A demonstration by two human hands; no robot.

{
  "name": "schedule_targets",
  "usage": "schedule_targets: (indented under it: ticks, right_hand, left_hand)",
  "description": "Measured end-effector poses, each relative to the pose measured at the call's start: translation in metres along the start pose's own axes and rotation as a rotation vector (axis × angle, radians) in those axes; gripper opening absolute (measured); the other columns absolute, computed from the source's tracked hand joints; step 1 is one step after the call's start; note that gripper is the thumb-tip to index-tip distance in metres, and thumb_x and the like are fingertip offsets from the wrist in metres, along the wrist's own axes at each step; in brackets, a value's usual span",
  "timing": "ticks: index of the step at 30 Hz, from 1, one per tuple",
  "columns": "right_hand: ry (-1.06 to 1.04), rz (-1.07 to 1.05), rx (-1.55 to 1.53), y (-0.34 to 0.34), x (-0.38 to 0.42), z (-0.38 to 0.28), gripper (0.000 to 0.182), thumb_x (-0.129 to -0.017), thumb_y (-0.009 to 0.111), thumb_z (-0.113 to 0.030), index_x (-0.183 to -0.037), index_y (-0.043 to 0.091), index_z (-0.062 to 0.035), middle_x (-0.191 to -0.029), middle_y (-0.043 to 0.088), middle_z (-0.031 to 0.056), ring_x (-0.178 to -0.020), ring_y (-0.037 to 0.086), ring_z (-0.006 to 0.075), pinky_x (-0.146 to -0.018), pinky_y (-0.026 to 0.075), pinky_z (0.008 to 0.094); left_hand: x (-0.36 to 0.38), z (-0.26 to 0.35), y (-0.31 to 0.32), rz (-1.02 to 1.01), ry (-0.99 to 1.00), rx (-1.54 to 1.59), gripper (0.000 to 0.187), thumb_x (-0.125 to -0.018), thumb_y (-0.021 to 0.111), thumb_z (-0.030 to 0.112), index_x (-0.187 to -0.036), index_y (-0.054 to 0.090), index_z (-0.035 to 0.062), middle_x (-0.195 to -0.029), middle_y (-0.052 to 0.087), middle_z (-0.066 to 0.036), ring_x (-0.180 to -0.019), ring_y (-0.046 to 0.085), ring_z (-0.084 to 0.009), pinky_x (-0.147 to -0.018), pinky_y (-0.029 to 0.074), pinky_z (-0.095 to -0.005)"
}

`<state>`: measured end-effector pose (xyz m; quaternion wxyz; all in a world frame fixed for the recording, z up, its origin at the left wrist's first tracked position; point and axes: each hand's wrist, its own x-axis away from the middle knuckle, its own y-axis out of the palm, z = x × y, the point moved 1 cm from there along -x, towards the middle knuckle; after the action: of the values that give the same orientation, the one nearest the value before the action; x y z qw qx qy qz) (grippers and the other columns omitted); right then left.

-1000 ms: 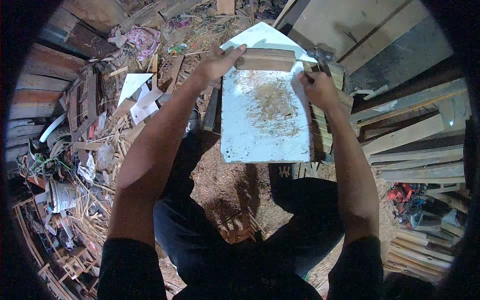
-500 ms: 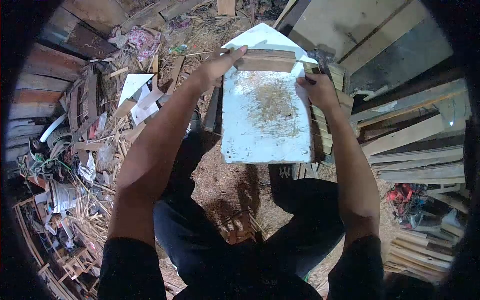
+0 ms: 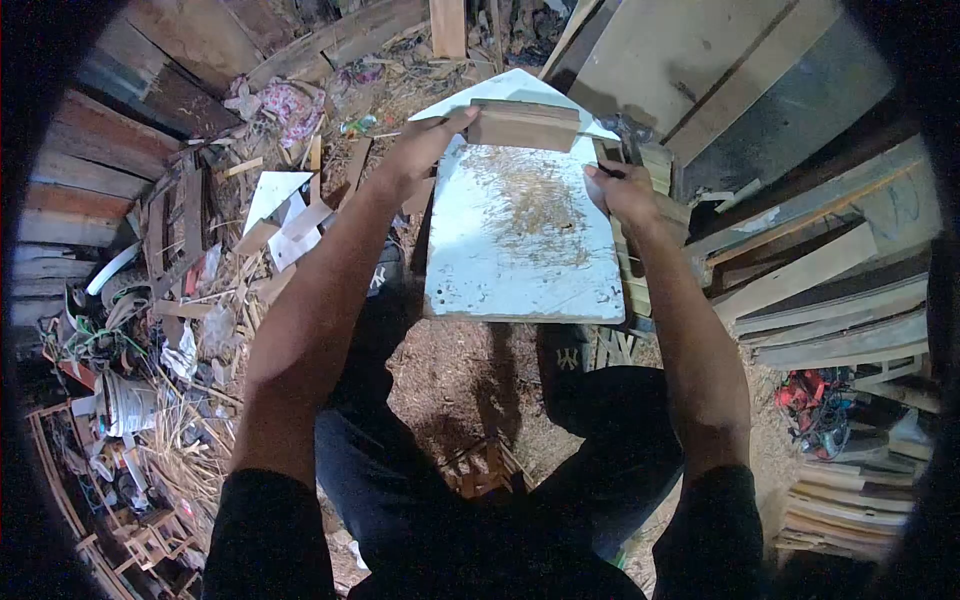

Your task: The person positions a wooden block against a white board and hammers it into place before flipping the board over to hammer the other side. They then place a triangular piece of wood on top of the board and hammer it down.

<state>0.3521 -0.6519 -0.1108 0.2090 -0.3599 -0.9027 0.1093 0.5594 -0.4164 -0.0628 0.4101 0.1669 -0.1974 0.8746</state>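
A wooden block (image 3: 522,128) stands on edge across the far part of a white board (image 3: 470,270) whose middle is scuffed down to brown. My left hand (image 3: 425,148) grips the block's left end, thumb on its top edge. Behind the block, a white pointed panel (image 3: 517,88) reaches out to both sides. My right hand (image 3: 628,192) is closed around a slim dark pen-like tool (image 3: 610,171) at the board's right edge, just short of the block's right end. The tool's exact kind is too small to tell.
Slatted wood (image 3: 655,165) lies right of the board. Plank stacks (image 3: 840,320) and a red tool with cables (image 3: 805,395) are farther right. White offcuts (image 3: 275,200) and scraps litter the left floor. Sawdust (image 3: 455,375) covers the ground between my legs.
The whole view has shifted a little, so the board's far end and the block sit lower and slightly left. Both hands keep their holds, and the block stays in place on the board.
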Motion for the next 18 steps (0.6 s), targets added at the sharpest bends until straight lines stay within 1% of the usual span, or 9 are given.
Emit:
schedule_targets:
  ticks: [3, 5, 7, 9, 11, 12, 15, 17, 18]
  right_hand:
    - [-0.121, 0.052, -0.087, 0.004, -0.005, -0.01, 0.038, -0.088, 0.081, -0.02, -0.113, 0.072, 0.0073, -0.089, 0.073, 0.0099, -0.076, 0.063, 0.0155, -0.071, 0.051, 0.0285]
    - [-0.153, 0.082, -0.049, 0.004, -0.005, -0.017, 0.038, -0.09, 0.079, -0.017, -0.118, 0.07, 0.0072, -0.095, 0.074, 0.0107, -0.08, 0.064, 0.0157, -0.074, 0.052, 0.0277]
    - [-0.082, 0.059, -0.45, 0.008, -0.005, -0.024, 0.038, -0.092, 0.075, -0.011, -0.126, 0.067, 0.0048, -0.105, 0.073, 0.0122, -0.084, 0.065, 0.0166, -0.075, 0.053, 0.0286]
    - [-0.119, 0.054, -0.534, 0.005, 0.013, -0.051, 0.04, -0.094, 0.071, -0.005, -0.132, 0.063, 0.0028, -0.113, 0.071, 0.0133, -0.092, 0.065, 0.0172, -0.079, 0.053, 0.0288]
    - [-0.314, 0.133, -0.525, 0.002, 0.02, -0.064, 0.039, -0.095, 0.069, -0.003, -0.133, 0.063, 0.0032, -0.115, 0.07, 0.0137, -0.097, 0.064, 0.0165, -0.083, 0.052, 0.0281]
    - [-0.345, 0.145, -0.544, 0.002, 0.024, -0.068, 0.04, -0.095, 0.068, -0.001, -0.134, 0.062, 0.0031, -0.119, 0.069, 0.0138, -0.101, 0.062, 0.0161, -0.089, 0.05, 0.0277]
    - [-0.414, 0.183, -0.556, -0.001, 0.035, -0.08, 0.04, -0.096, 0.066, -0.001, -0.135, 0.06, 0.0033, -0.121, 0.068, 0.0141, -0.106, 0.062, 0.017, -0.094, 0.049, 0.0278]
    - [-0.473, 0.199, -0.518, -0.004, 0.041, -0.084, 0.04, -0.097, 0.065, -0.001, -0.137, 0.059, 0.0037, -0.122, 0.068, 0.0146, -0.108, 0.061, 0.0179, -0.096, 0.048, 0.0287]
    - [-0.527, 0.212, -0.475, -0.005, 0.045, -0.086, 0.041, -0.097, 0.064, -0.001, -0.138, 0.058, 0.0041, -0.123, 0.067, 0.015, -0.11, 0.061, 0.0188, -0.099, 0.047, 0.0297]
  left_hand:
    - [0.011, 0.019, -0.006, 0.167, 0.197, 0.016, 0.079, -0.092, 0.063, 0.063, -0.142, 0.055, 0.0012, -0.139, 0.056, -0.027, -0.131, 0.052, -0.0343, -0.107, 0.042, -0.0433]
    - [0.003, 0.017, -0.009, 0.215, 0.184, 0.055, 0.072, -0.094, 0.064, 0.057, -0.137, 0.059, -0.0002, -0.134, 0.061, -0.024, -0.125, 0.056, -0.0307, -0.104, 0.043, -0.0421]
    - [0.022, 0.03, -0.004, 0.242, 0.108, 0.047, 0.069, -0.1, 0.059, 0.053, -0.141, 0.054, -0.0021, -0.138, 0.058, -0.018, -0.125, 0.054, -0.0259, -0.106, 0.04, -0.0391]
    - [0.041, 0.04, -0.001, 0.285, 0.18, 0.007, 0.067, -0.1, 0.058, 0.051, -0.138, 0.055, -0.0032, -0.133, 0.06, -0.018, -0.122, 0.055, -0.0251, -0.104, 0.041, -0.0379]
    - [0.048, 0.044, -0.001, 0.263, 0.428, 0.236, 0.043, -0.1, 0.063, 0.042, -0.118, 0.068, 0.0035, -0.112, 0.067, -0.008, -0.104, 0.059, -0.0157, -0.092, 0.045, -0.0308]
    - [0.04, 0.044, -0.001, 0.172, 0.521, 0.422, 0.039, -0.102, 0.062, 0.038, -0.119, 0.068, 0.004, -0.106, 0.066, -0.006, -0.099, 0.058, -0.0127, -0.089, 0.045, -0.0285]
    - [0.054, 0.059, 0.004, 0.411, 0.601, 0.162, 0.037, -0.101, 0.065, 0.037, -0.119, 0.069, 0.0051, -0.105, 0.065, -0.004, -0.098, 0.057, -0.0125, -0.09, 0.045, -0.0285]
    - [0.05, 0.057, 0.005, 0.389, 0.678, 0.212, 0.034, -0.099, 0.068, 0.033, -0.118, 0.069, 0.0059, -0.11, 0.061, -0.003, -0.099, 0.057, -0.0132, -0.09, 0.045, -0.0279]
    - [0.046, 0.056, 0.004, 0.379, 0.701, 0.197, 0.034, -0.101, 0.065, 0.033, -0.12, 0.068, 0.0063, -0.122, 0.059, -0.007, -0.111, 0.055, -0.0177, -0.098, 0.042, -0.0319]
